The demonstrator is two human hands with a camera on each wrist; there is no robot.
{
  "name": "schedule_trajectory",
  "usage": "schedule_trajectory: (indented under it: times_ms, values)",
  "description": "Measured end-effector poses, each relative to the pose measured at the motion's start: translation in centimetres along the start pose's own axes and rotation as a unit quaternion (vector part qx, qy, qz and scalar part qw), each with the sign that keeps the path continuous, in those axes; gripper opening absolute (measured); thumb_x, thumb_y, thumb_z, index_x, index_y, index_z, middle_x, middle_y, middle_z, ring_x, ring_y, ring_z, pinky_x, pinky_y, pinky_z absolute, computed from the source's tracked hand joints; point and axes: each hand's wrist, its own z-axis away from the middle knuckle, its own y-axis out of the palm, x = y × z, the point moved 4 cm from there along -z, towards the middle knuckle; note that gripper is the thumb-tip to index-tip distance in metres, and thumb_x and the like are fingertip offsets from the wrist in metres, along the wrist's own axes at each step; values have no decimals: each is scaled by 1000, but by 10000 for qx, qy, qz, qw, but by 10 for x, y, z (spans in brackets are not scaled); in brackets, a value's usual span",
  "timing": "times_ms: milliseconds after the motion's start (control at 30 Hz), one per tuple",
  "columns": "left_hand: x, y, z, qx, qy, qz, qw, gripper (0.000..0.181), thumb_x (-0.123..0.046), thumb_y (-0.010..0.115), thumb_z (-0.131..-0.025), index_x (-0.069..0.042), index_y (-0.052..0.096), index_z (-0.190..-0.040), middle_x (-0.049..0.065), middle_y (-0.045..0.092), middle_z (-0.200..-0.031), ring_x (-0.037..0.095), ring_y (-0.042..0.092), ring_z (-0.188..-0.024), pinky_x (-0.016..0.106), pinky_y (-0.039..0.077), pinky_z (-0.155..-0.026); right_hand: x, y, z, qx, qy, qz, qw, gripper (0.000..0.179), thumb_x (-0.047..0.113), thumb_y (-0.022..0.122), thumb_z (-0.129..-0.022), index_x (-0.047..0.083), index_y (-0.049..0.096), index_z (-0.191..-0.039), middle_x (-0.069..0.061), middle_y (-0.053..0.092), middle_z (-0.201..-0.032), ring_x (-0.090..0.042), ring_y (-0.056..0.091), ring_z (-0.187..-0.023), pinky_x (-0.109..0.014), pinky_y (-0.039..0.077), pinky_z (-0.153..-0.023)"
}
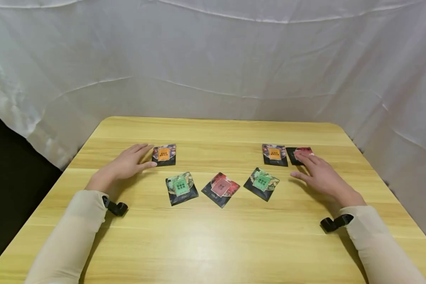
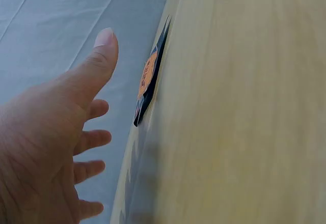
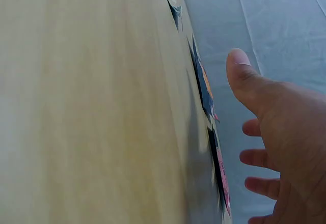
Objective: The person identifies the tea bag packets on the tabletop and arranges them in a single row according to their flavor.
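Observation:
In the head view my left hand (image 1: 129,161) is beside a flat square packet with an orange label (image 1: 164,155), its thumb and fingers spread and holding nothing. In the left wrist view that hand (image 2: 56,142) hovers by the same packet (image 2: 148,74), a gap between them. My right hand (image 1: 321,173) reaches over a packet with a red top (image 1: 294,156), partly covering it, fingers extended. Just left of that packet lies a second orange-labelled packet (image 1: 275,154). In the right wrist view the hand (image 3: 290,137) stands apart from the packets, nothing between its fingers.
Nearer the front lie a green-labelled packet (image 1: 182,188), a red-labelled packet (image 1: 221,189) and another green-labelled packet (image 1: 261,184). The wooden table (image 1: 206,244) has rounded far corners, with a pale curtain (image 1: 213,59) behind it. Black wrist cameras (image 1: 118,208) sit on both wrists.

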Motion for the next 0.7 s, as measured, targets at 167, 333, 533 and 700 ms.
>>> schedule_trajectory:
  times_ms: [167, 333, 533, 700]
  values:
    - [-1, -1, -7, 6, 117, 286, 9995, 88, -64, 44, -95, -6, 21, -157, 24, 19, -157, 46, 16, -143, 61, 15, -112, -1, 0, -3, 107, -14, -256, 9996, 80, 56, 48, -98, 4, 26, -155, -27, 24, -155, -53, 19, -138, -67, 17, -108]
    - [2, 2, -16, -40, 168, 325, 9993, 84, -61, 47, -96, -7, 25, -156, 23, 23, -156, 44, 20, -142, 60, 18, -112, -1, 1, -10, 116, -17, -466, 9988, 78, 55, 48, -99, 2, 30, -153, -27, 27, -153, -51, 21, -138, -67, 18, -107]
    - [-1, 2, -28, -173, 228, 414, 9987, 75, -51, 56, -97, -6, 34, -153, 21, 30, -154, 42, 26, -141, 59, 21, -112, 4, 1, -19, 114, -5, -517, 9986, 80, 56, 48, -97, 0, 32, -151, -30, 28, -151, -51, 23, -138, -66, 20, -107]
    - [-5, 0, -37, -236, 303, 443, 9983, 76, -51, 60, -94, -7, 38, -151, 22, 35, -151, 41, 32, -138, 58, 26, -110, 7, 1, -28, 36, -64, -604, 9982, 79, 57, 49, -97, 2, 34, -151, -30, 32, -149, -50, 29, -135, -66, 24, -106]
